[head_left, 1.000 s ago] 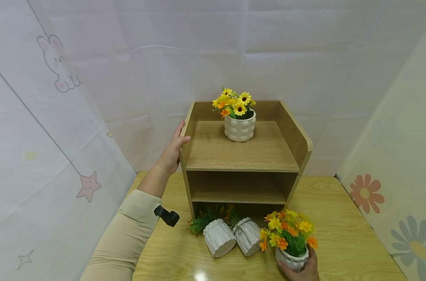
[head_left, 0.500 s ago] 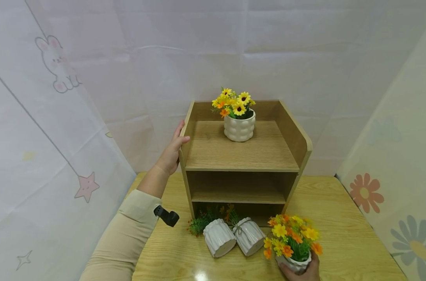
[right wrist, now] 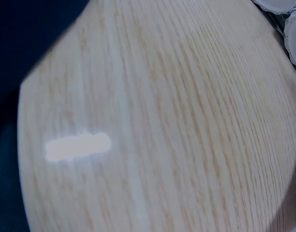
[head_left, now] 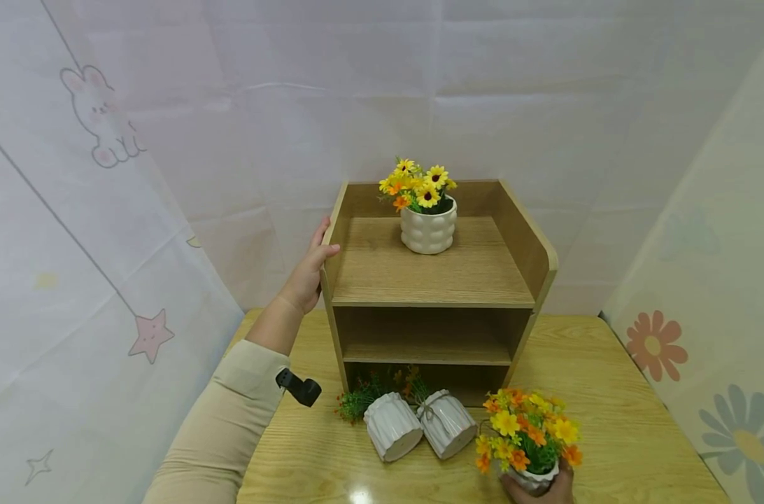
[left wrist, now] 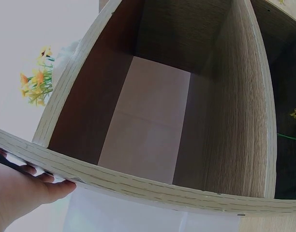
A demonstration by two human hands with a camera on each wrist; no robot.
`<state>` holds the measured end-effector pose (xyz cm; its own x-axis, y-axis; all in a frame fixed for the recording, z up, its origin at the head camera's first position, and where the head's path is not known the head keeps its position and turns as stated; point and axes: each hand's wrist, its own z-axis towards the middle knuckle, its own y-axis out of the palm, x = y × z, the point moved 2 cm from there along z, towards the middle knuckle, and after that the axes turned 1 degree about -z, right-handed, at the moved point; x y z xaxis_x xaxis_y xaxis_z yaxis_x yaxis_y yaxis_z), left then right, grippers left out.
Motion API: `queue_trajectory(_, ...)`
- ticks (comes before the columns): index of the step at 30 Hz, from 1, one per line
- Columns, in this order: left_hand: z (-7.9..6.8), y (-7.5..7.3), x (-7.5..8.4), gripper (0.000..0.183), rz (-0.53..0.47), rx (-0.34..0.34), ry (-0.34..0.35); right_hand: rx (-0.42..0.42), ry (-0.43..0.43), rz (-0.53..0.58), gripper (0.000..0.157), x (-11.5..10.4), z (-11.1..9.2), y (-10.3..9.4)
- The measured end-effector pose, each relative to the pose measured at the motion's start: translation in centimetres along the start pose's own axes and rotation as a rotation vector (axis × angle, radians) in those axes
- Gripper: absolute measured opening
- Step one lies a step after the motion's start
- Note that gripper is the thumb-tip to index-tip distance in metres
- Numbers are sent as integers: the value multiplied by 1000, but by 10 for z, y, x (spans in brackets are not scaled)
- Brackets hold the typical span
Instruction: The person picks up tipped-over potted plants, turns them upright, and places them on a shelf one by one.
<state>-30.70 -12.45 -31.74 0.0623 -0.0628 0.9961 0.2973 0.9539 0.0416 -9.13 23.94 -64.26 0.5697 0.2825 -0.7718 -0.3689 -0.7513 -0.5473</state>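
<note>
My left hand (head_left: 304, 278) grips the left side panel of a wooden shelf (head_left: 432, 276), thumb over its edge and fingers along the outside. The left wrist view shows the same hand (left wrist: 29, 191) at the panel edge beside an open compartment. At the lower right of the head view, my right hand (head_left: 548, 486) holds a white pot (head_left: 536, 481) of orange and yellow flowers (head_left: 527, 430) from below and behind. The pot is upright; whether it touches the table cannot be told. The right wrist view does not plainly show the hand's grasp.
A bumpy white pot (head_left: 428, 229) with yellow flowers stands on the shelf's top board. Two ribbed white pots, one plain (head_left: 391, 425) and one string-tied (head_left: 446, 423), lie tipped on the wooden table (head_left: 615, 420), plants toward the shelf's bottom opening. Printed cloth walls surround the table.
My right hand has shifted the flower pot slightly right and down, and the blooms stand a little more upright. The left hand stays on the shelf panel.
</note>
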Motion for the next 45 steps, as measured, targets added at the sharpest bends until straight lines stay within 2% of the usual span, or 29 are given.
queue_trajectory(10, 1, -1, -1, 75, -11, -3, -2, -26, -22, 88, 145, 3, 1, 0)
queue_trajectory(21, 1, -1, -3, 76, -6, -4, -4, -42, 23, 83, 155, 1, 1, 0)
queue_trajectory(24, 2, -1, -3, 76, -4, -3, -3, -62, 8, 93, 153, -2, 1, -4)
queue_trajectory(31, 3, -3, -3, 76, 0, -5, 11, -128, 1, 155, 149, -18, 1, -15)
queue_trajectory(36, 2, -2, -2, 76, 10, -9, 10, -101, -28, 176, 143, -31, 2, -25)
queue_trajectory(39, 1, -2, -1, 76, 12, -8, 7, -78, -37, 153, 142, -40, 2, -31)
queue_trajectory(45, 1, -3, -2, 75, 18, -5, 7, -116, -106, 201, 137, -65, -4, -49)
